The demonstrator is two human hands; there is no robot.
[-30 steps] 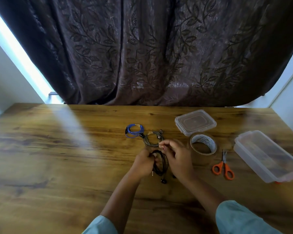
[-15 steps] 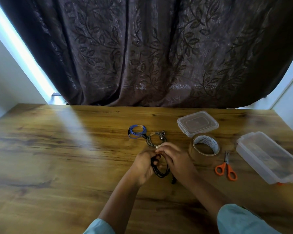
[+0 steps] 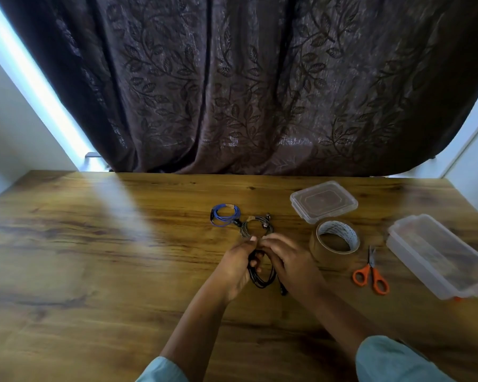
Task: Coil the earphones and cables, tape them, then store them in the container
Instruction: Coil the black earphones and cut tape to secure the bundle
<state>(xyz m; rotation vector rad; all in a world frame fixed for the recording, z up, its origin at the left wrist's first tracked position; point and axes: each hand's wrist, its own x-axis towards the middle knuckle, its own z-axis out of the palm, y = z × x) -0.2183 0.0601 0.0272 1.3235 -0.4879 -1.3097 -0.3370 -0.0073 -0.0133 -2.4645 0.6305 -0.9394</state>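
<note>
While your left hand [image 3: 236, 267] and right hand [image 3: 291, 264] pinch the black earphone coil [image 3: 263, 281] at its top, hold the loops tight so a strip from the tape roll [image 3: 334, 253] closes flat.

- The black earphone coil [image 3: 261, 277] has been drawn in between the hands, so less of its loop is seen than a second ago.
- The fingertips of the left hand [image 3: 236, 267] have been brought up to those of the right hand [image 3: 290, 261] at the coil's top.
- The dangling earbud [image 3: 283, 292] has been shifted from below the coil towards the right wrist.
- The plug seen earlier at the lower left is now hidden.
</note>
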